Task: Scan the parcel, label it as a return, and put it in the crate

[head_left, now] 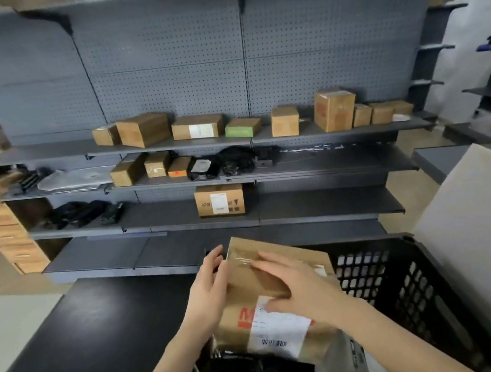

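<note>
A brown cardboard parcel with clear tape, a red mark and a white barcode label sits tilted over the left part of a black lattice crate. My left hand presses flat against the parcel's left side, fingers spread. Across the parcel's top, my right hand lies with its fingers over the tape and its thumb on the label. Both hands hold the parcel between them. Dark bags and a grey pouch lie in the crate under the parcel.
A black counter lies left of the crate. A large white box stands on the right. Grey pegboard shelving behind holds several cardboard boxes and black bags. A wooden desk with drawers is at the far left.
</note>
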{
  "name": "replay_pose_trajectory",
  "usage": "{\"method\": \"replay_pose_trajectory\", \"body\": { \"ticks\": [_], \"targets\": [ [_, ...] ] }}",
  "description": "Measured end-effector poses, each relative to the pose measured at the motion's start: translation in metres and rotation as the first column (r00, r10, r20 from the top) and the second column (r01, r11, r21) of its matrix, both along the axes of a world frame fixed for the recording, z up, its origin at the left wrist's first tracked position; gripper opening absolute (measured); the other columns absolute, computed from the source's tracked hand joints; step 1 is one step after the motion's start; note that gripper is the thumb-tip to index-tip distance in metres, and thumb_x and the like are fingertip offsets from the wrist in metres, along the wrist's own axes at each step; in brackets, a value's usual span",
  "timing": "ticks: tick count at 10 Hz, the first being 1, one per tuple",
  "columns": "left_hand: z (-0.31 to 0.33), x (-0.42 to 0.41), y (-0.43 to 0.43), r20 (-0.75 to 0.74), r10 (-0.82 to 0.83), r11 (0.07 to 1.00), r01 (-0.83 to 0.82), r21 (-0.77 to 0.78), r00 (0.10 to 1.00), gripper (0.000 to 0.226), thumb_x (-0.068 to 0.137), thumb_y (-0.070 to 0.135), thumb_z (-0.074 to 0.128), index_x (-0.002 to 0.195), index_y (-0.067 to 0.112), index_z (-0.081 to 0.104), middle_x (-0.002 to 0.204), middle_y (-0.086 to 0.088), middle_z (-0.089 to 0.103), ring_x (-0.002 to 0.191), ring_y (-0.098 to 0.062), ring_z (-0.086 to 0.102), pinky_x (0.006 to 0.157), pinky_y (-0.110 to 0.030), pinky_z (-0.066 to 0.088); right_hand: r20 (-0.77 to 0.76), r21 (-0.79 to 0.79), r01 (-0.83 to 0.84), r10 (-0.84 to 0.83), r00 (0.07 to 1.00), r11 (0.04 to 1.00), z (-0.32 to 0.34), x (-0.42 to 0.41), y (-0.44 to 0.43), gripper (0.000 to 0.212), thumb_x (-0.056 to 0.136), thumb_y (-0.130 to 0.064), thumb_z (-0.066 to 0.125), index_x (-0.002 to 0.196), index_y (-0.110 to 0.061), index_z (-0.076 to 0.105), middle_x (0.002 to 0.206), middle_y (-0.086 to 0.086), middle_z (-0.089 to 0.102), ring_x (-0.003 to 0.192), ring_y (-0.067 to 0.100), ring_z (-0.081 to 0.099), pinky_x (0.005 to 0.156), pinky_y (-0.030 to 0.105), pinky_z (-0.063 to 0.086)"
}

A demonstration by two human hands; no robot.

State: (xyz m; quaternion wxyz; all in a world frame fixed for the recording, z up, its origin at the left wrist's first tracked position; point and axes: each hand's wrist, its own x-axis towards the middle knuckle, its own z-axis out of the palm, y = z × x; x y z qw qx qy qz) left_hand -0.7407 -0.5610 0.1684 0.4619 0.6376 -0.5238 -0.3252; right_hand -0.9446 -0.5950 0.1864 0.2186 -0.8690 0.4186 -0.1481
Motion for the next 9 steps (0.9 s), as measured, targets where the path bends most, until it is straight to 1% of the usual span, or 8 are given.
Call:
{"method": "replay_pose_trajectory", "body": {
  "ticks": [1, 2, 3, 4, 5, 7, 8, 9],
  "targets": [
    [0.001, 0.005, 0.002, -0.024, -0.001, 1.000, 0.000, -0.013, 1.000, 0.046, 0.091, 0.059, 0.046, 0.136, 0.050, 0.040, 0.131, 0.012, 0.050, 0.120, -0.006, 0.050, 0.093, -0.021, 0.036, 0.091, 0.102, 0.041, -0.050, 0.995, 0.994, -0.006, -0.004, -0.006, 0.074, 0.075, -0.069, 0.055, 0.142, -0.043, 0.035, 0.157, -0.023, 0.015, 0.142, 0.005, 0.023, 0.117, 0.040, 0.026],
    [-0.010, 0.011, 0.003, 0.289, 0.017, 1.000, -0.023, 0.017, 0.957, 0.047, 0.089, 0.045, 0.060, 0.134, 0.038, 0.049, 0.139, 0.007, 0.046, 0.121, -0.009, 0.047, 0.098, -0.027, 0.039, 0.101, 0.110, 0.212, -0.223, 0.970, 0.971, -0.017, -0.025, -0.016, 0.063, 0.082, -0.069, 0.045, 0.139, -0.043, 0.039, 0.158, -0.016, 0.019, 0.143, 0.012, 0.024, 0.117, 0.042, 0.024],
    [-0.020, 0.007, 0.003, 0.468, -0.015, 0.996, -0.029, 0.087, 0.884, 0.046, 0.090, 0.047, 0.056, 0.134, 0.034, 0.051, 0.153, 0.011, 0.031, 0.131, -0.015, 0.041, 0.105, -0.035, 0.041, 0.071, 0.233, 0.251, -0.273, 0.959, 0.940, -0.031, -0.043, -0.020, 0.062, 0.084, -0.064, 0.048, 0.142, -0.043, 0.035, 0.161, -0.013, 0.008, 0.145, 0.016, 0.019, 0.113, 0.037, 0.026],
    [-0.024, 0.002, 0.001, 0.592, 0.000, 0.996, -0.052, 0.071, 0.806, 0.049, 0.094, 0.052, 0.045, 0.139, 0.033, 0.045, 0.157, 0.009, 0.027, 0.136, -0.019, 0.036, 0.110, -0.037, 0.038, 0.148, 0.329, 0.213, -0.273, 0.951, 0.920, -0.040, -0.045, -0.021, 0.066, 0.084, -0.063, 0.052, 0.143, -0.044, 0.031, 0.160, -0.020, 0.000, 0.146, 0.012, 0.013, 0.112, 0.034, 0.026],
    [-0.023, 0.002, -0.002, 0.597, 0.011, 0.995, -0.066, 0.071, 0.802, 0.049, 0.095, 0.052, 0.042, 0.140, 0.033, 0.044, 0.157, 0.009, 0.028, 0.138, -0.019, 0.034, 0.113, -0.037, 0.034, 0.219, 0.344, 0.218, -0.304, 0.927, 0.913, -0.044, -0.041, -0.025, 0.064, 0.085, -0.059, 0.054, 0.142, -0.043, 0.033, 0.159, -0.021, 0.001, 0.145, 0.010, 0.014, 0.108, 0.029, 0.026],
    [-0.011, 0.010, 0.010, 0.461, 0.009, 1.000, -0.021, 0.021, 0.888, 0.046, 0.095, 0.044, 0.050, 0.138, 0.028, 0.047, 0.148, 0.010, 0.039, 0.134, -0.014, 0.039, 0.111, -0.035, 0.035, 0.260, 0.191, 0.291, -0.335, 0.906, 0.937, -0.030, -0.033, -0.027, 0.054, 0.086, -0.055, 0.054, 0.137, -0.041, 0.043, 0.157, -0.012, 0.018, 0.138, 0.009, 0.032, 0.106, 0.029, 0.031],
    [-0.003, 0.022, 0.026, 0.375, 0.070, 0.997, -0.056, -0.049, 0.925, 0.038, 0.094, 0.038, 0.055, 0.131, 0.029, 0.053, 0.131, 0.012, 0.051, 0.120, -0.009, 0.051, 0.099, -0.027, 0.042, 0.309, 0.123, 0.290, -0.314, 0.898, 0.949, -0.014, -0.019, -0.024, 0.049, 0.089, -0.051, 0.054, 0.135, -0.037, 0.045, 0.153, -0.009, 0.028, 0.128, 0.000, 0.039, 0.105, 0.025, 0.030],
    [0.008, 0.048, 0.040, 0.348, 0.182, 0.982, -0.151, -0.115, 0.920, 0.033, 0.093, 0.029, 0.059, 0.126, 0.028, 0.057, 0.123, 0.011, 0.058, 0.113, -0.006, 0.053, 0.093, -0.023, 0.039, 0.313, 0.056, 0.266, -0.269, 0.911, 0.962, 0.004, 0.009, -0.015, 0.051, 0.090, -0.051, 0.052, 0.138, -0.037, 0.041, 0.152, -0.007, 0.030, 0.138, 0.011, 0.033, 0.114, 0.038, 0.030]
  ]
}}
